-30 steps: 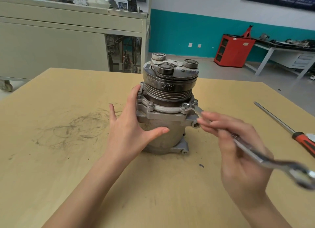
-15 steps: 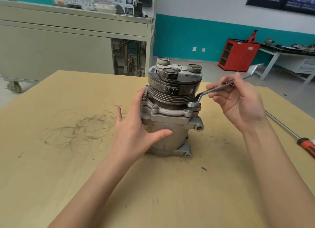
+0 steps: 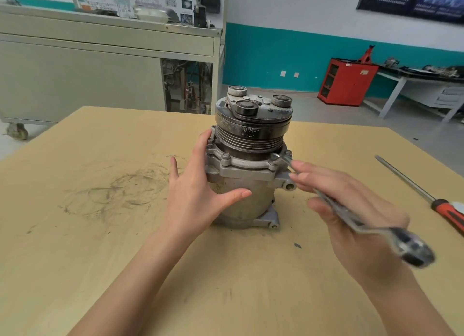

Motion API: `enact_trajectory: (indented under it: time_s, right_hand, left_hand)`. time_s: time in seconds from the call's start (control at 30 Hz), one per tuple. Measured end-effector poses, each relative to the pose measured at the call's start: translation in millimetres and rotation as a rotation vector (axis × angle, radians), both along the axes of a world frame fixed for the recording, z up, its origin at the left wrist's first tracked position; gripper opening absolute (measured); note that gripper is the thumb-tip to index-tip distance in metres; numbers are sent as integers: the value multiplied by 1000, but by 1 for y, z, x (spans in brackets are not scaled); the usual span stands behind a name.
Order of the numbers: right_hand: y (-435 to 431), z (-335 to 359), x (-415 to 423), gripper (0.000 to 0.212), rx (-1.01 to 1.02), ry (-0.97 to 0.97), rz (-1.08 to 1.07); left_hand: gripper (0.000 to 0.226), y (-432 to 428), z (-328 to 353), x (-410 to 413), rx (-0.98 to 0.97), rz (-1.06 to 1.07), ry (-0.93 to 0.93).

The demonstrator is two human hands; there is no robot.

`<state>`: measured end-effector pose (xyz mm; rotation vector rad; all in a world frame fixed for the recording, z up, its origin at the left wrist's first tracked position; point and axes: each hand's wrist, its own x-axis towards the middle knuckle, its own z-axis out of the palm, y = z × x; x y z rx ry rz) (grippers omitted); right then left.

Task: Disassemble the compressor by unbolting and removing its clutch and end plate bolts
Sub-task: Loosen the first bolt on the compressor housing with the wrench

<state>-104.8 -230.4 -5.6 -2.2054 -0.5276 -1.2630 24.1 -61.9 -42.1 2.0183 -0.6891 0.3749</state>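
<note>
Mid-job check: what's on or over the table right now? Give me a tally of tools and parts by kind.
Compressor: 1
Wrench, held in the right hand: 1
Screwdriver, lying on the table: 1
Total: 3

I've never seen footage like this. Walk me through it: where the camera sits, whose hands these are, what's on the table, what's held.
No robot here: a person works bare-handed, and the single camera sits on their head, looking forward and down. On the wooden table stands a metal compressor, pulley end up. The left hand presses flat against its side, steadying it. The right hand holds a wrench, its far end at the compressor's flange. A red-handled screwdriver lies apart on the right.
</note>
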Motion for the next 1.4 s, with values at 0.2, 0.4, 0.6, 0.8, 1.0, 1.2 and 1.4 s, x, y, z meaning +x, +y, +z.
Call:
enact_trajectory:
  time_s: [0.2, 0.4, 0.6, 0.8, 1.0, 1.2, 1.4]
  right_hand:
    - [12, -10, 2, 43, -70, -98, -98]
    - [13, -23, 12, 29, 106, -133, 14]
    - [-27, -7, 43, 29, 1039, 161, 411]
    - [-58, 25, 90, 34, 1060, 594, 543]
    - [-48, 23, 76, 36, 1199, 401, 520]
    - [-9, 15, 29, 32, 632, -38, 187]
    - [12, -13, 17, 27, 267, -76, 98]
  left_hand:
    - [102, -1, -1, 2, -6, 0, -28]
    - [105, 0, -3, 4, -2, -4, -26]
    - [104, 0, -5, 5, -18, -24, -9]
    - [104, 0, -4, 3, -7, -7, -12]
    - [107, 0, -5, 4, -18, -18, -13]
    - [107, 0, -4, 4, -12, -8, -11]
    - [104, 0, -4, 3, -15, -14, -5]
